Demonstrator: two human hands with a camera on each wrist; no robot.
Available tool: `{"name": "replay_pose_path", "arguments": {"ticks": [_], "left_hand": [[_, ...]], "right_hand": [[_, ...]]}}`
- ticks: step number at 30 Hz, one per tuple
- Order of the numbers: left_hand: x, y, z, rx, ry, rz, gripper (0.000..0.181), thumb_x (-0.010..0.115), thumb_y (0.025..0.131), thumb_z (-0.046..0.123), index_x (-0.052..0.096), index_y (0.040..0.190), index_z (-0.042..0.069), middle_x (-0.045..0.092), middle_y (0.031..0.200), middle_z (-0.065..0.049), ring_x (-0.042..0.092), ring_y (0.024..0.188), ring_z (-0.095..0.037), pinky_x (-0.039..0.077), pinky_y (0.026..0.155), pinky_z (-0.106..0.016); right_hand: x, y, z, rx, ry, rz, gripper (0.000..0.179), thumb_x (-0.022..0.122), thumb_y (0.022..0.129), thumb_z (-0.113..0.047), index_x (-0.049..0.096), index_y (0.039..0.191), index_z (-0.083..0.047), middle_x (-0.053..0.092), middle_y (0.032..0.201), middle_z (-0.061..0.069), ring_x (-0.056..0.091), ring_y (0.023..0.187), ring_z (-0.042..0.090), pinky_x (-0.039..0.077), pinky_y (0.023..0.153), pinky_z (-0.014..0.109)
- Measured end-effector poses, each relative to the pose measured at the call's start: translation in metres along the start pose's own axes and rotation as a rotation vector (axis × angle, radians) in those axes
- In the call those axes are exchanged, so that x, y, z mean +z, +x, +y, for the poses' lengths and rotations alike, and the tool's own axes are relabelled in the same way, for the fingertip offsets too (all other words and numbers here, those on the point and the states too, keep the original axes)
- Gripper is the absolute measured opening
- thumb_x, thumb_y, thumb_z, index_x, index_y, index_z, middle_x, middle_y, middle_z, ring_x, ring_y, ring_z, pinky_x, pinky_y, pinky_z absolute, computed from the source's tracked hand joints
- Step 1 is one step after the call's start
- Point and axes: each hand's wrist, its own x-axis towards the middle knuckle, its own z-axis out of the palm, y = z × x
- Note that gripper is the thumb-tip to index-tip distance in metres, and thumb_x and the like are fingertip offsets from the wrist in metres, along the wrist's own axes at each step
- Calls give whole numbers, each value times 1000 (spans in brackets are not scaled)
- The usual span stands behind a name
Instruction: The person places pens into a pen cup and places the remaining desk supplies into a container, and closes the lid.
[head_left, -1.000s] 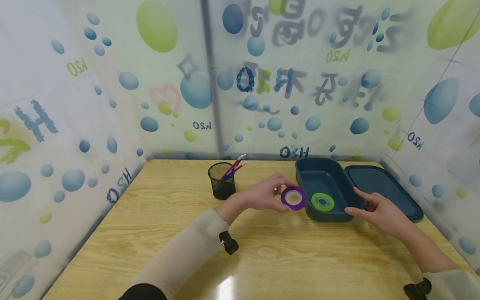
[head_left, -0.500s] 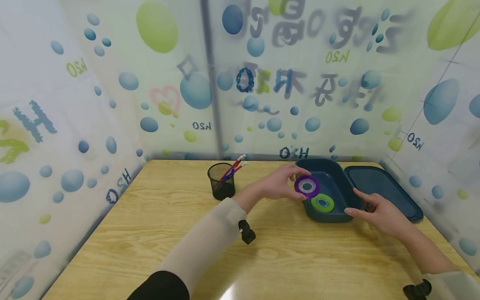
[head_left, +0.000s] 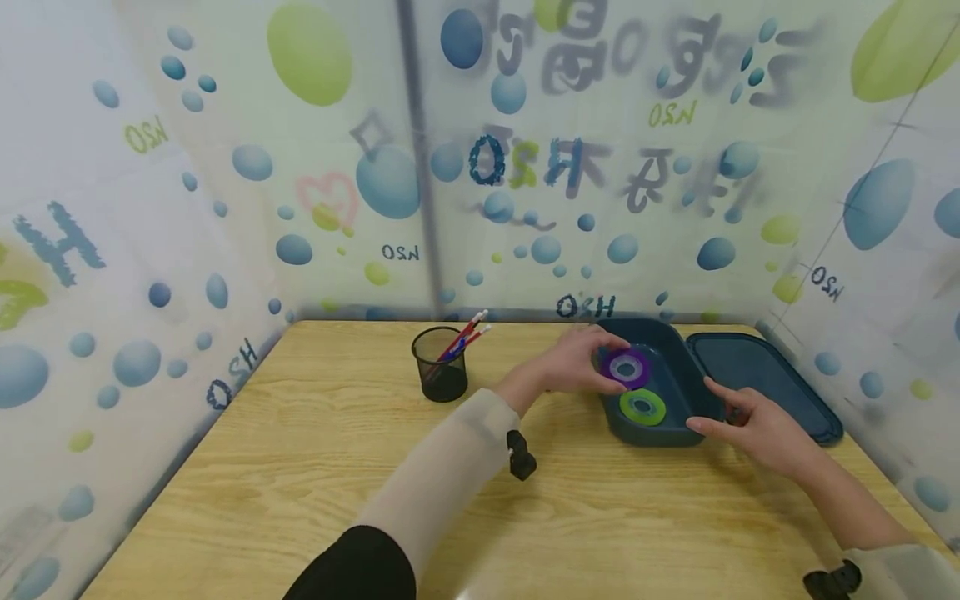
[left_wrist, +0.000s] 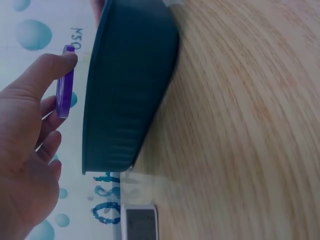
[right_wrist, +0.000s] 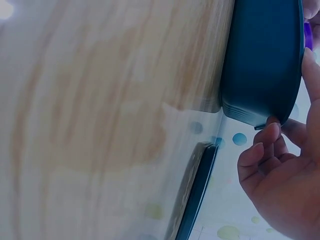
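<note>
A thin purple tape roll (head_left: 636,367) is pinched between the thumb and fingers of my left hand (head_left: 579,360). In the head view it overlaps the left part of a dark blue box (head_left: 678,367); the left wrist view shows the roll (left_wrist: 65,85) just above the box's rim. Inside the box, near its front, lies a green tape roll (head_left: 642,407). My right hand (head_left: 761,425) holds the box's right front corner, thumb at the front and index finger along the side. Its other fingers are curled, as the right wrist view shows.
A dark blue lid (head_left: 765,379) lies right of the box, close beside it. Left of my left hand stands a black mesh pen cup (head_left: 441,375) with several pencils and pens. Patterned curtains (head_left: 495,275) bound the wooden table (head_left: 315,467) at the back and sides.
My left hand has moved right and away from me, carrying the purple tape roll from the box's left edge to over its interior. My right hand has stayed at the box's corner.
</note>
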Motion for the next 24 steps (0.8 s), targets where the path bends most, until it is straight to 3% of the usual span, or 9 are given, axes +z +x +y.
{"name": "replay_pose_path", "arguments": {"ticks": [8, 19, 24], "left_hand": [[13, 14, 2, -20, 24, -6, 66, 87, 93, 50, 66, 151, 27, 61, 148, 3, 44, 131, -17, 37, 118, -43], [27, 29, 8, -41, 117, -40, 67, 87, 91, 58, 68, 149, 32, 61, 147, 8, 41, 121, -13, 30, 105, -37], [31, 32, 12, -52, 176, -56, 67, 86, 90, 61, 69, 148, 35, 60, 148, 9, 41, 121, -13, 30, 105, -38]], "right_hand": [[0, 0, 0, -13, -2, 0, 91, 72, 105, -52, 35, 169, 1, 45, 105, 9, 44, 80, 16, 36, 63, 31], [0, 0, 0, 3, -9, -1, 93, 71, 105, -55, 34, 169, 1, 45, 105, 10, 44, 83, 20, 36, 63, 32], [-1, 1, 0, -2, 4, -6, 93, 71, 105, -55, 34, 170, 0, 44, 105, 10, 44, 79, 18, 36, 62, 32]]}}
